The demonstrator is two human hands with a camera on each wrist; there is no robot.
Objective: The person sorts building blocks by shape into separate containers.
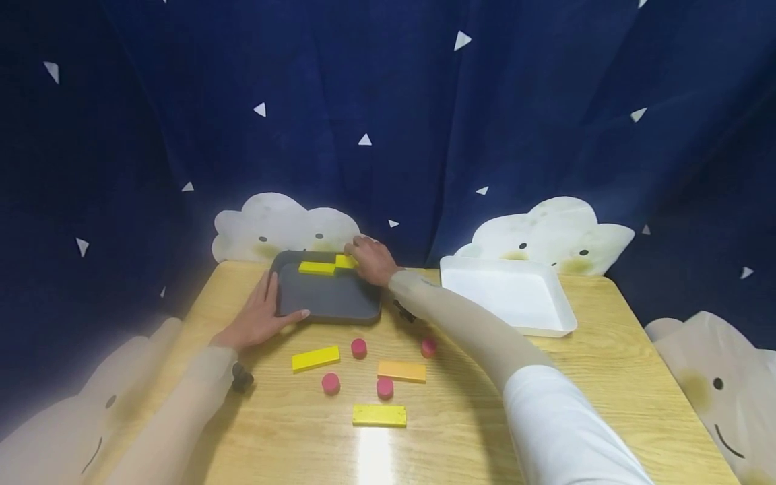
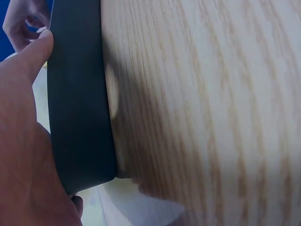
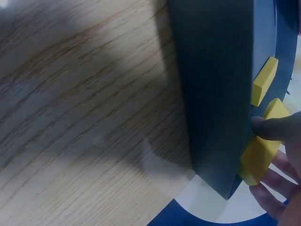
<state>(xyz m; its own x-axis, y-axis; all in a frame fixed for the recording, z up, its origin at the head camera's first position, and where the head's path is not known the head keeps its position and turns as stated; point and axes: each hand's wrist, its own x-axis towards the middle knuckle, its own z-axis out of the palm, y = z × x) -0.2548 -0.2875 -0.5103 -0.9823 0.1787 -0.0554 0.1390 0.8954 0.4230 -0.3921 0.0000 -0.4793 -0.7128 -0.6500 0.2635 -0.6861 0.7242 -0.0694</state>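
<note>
White sleeve [image 1: 564, 424] lies nearest the head camera, its arm crossing the wooden table [image 1: 606, 350] to the far right corner of a grey tray [image 1: 330, 303]. Right hand [image 1: 372, 261]: pinching a yellow block [image 1: 344, 261], partly covered, by the far wall; the block's long axis runs roughly left to right, with a second yellow block [image 1: 316, 269] lying in the tray just to its left. Left hand [image 1: 261, 316]: fingers straight and spread along the left wall, thumb at the near rim, well apart from the held block. In front of the tray stand four red discs [image 1: 359, 348] and an orange block [image 1: 402, 372]. Left wrist view: thumb at the rim, the outer wall broadside on, as the head view does not show it; what the other hand grips cannot be told there. Right wrist view: the grip itself, found tilted, with a gap between the two blocks that the head view hides; contact with the tray floor cannot be determined
</note>
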